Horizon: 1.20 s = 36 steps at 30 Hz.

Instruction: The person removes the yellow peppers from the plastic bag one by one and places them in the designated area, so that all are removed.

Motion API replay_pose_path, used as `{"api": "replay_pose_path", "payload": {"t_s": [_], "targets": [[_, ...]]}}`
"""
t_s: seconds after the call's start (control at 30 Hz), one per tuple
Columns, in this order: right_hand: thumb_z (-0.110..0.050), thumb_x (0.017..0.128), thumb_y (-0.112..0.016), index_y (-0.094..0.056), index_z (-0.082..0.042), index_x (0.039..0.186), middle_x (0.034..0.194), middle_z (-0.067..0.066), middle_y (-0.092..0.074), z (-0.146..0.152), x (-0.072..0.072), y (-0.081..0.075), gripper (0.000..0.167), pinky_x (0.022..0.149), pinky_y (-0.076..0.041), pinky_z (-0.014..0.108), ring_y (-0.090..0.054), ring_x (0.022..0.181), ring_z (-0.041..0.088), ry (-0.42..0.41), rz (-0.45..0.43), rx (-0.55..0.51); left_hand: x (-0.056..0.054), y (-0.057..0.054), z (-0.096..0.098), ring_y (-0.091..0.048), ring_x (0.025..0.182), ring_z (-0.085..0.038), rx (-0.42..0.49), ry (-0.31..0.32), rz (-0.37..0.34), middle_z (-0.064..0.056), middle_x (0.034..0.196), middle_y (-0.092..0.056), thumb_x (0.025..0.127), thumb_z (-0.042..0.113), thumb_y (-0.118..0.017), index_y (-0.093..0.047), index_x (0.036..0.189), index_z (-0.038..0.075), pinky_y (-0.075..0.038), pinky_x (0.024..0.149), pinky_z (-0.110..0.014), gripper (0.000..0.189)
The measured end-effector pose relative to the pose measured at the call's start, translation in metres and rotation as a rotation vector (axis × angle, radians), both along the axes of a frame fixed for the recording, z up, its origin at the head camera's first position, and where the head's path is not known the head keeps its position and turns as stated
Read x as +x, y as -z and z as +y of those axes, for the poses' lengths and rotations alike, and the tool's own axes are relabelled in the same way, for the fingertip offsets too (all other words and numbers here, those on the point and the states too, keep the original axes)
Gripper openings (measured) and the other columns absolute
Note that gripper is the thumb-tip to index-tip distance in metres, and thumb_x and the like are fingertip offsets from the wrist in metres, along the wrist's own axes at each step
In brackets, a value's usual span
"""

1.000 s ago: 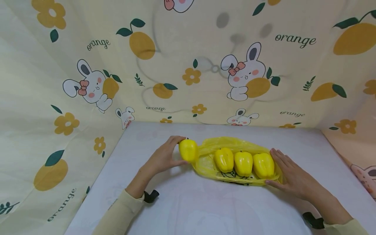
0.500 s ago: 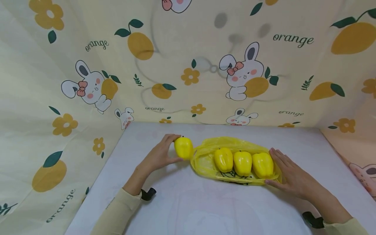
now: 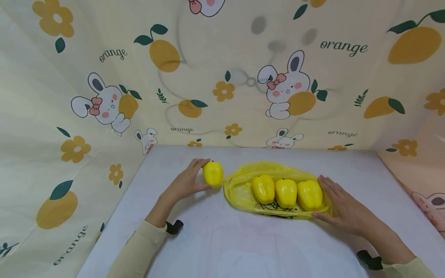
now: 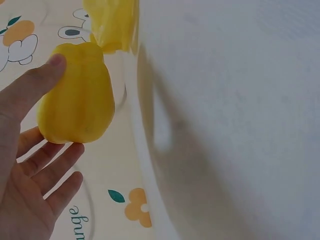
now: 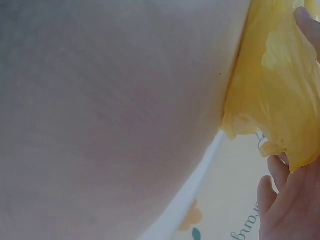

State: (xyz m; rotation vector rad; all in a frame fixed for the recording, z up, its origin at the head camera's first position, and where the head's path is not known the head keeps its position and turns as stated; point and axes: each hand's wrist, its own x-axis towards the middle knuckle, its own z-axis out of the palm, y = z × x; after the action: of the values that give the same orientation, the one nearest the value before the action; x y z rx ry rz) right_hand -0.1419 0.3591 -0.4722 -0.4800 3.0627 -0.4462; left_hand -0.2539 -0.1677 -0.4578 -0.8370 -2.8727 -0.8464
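Note:
My left hand [image 3: 183,181] pinches a glossy yellow bell pepper [image 3: 213,174] between thumb and fingers, left of a yellow plastic bag [image 3: 237,190]. In the left wrist view the thumb presses one side of the pepper [image 4: 77,95] and fingertips support its base. Three more peppers lie in a row on the bag: a left one [image 3: 263,189], a middle one [image 3: 286,193] and a right one [image 3: 310,195]. Against the bag's right end rests my right hand [image 3: 347,208], fingers extended. The right wrist view shows the crumpled bag [image 5: 280,80] beside its thumb and fingers.
A white table [image 3: 222,247] extends under both arms. Behind and beside it hangs a cream cloth [image 3: 208,38] printed with rabbits and oranges. Black wrist mounts, one at the left cuff [image 3: 174,227] and one at the right [image 3: 369,260], stick out from the sleeves.
My left hand has carried its pepper leftward, from overlapping the bag's left end to just beside it. The right hand and the three peppers on the bag have stayed put.

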Motion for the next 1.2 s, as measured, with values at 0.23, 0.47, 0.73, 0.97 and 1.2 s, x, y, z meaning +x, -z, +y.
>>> {"api": "replay_pose_path", "payload": {"t_s": [0.23,0.47,0.73,0.97,1.2], "targets": [[-0.071,0.090,-0.074,-0.007,-0.013,0.174,0.177,0.024,-0.015,-0.001,-0.001,0.000,0.122,0.113,-0.031,0.081,-0.022,0.158,0.052,-0.005,0.002,0.006,-0.005,0.004,-0.001,-0.055,0.141,-0.035,-0.027,-0.004,-0.040,-0.013,0.158,-0.044,0.088,0.040,-0.091,-0.038,0.166,0.013,-0.049,0.117,-0.053,0.098],[-0.073,0.089,-0.073,-0.006,-0.015,0.174,0.177,0.022,-0.015,0.000,-0.001,0.002,0.123,0.114,-0.031,0.080,-0.023,0.158,0.052,0.001,-0.001,0.007,-0.009,0.008,0.000,-0.053,0.143,-0.032,-0.051,0.003,-0.071,-0.013,0.161,-0.043,0.088,0.035,-0.092,-0.038,0.166,0.013,-0.048,0.118,-0.052,0.097],[-0.074,0.088,-0.072,-0.005,-0.016,0.174,0.177,0.023,-0.016,-0.001,-0.002,0.001,0.124,0.115,-0.031,0.080,-0.023,0.158,0.052,0.006,-0.012,0.015,-0.012,0.010,0.003,-0.052,0.144,-0.033,-0.062,0.012,-0.084,-0.013,0.162,-0.042,0.088,0.035,-0.092,-0.038,0.165,0.013,-0.048,0.118,-0.053,0.097],[-0.071,0.090,-0.073,-0.006,-0.014,0.174,0.177,0.023,-0.016,0.000,0.000,0.000,0.122,0.115,-0.031,0.080,-0.022,0.158,0.051,-0.006,-0.005,0.004,-0.015,0.012,0.003,-0.051,0.146,-0.032,-0.084,0.025,-0.088,-0.010,0.164,-0.040,0.089,0.037,-0.090,-0.037,0.166,0.015,-0.048,0.118,-0.053,0.096],[-0.072,0.090,-0.072,-0.006,-0.014,0.174,0.177,0.024,-0.016,-0.001,0.000,-0.003,0.122,0.115,-0.031,0.080,-0.023,0.158,0.052,-0.001,-0.015,0.002,-0.017,0.010,0.004,-0.051,0.146,-0.032,-0.120,0.014,-0.087,-0.009,0.165,-0.039,0.089,0.036,-0.091,-0.037,0.167,0.016,-0.048,0.118,-0.053,0.097]]}}
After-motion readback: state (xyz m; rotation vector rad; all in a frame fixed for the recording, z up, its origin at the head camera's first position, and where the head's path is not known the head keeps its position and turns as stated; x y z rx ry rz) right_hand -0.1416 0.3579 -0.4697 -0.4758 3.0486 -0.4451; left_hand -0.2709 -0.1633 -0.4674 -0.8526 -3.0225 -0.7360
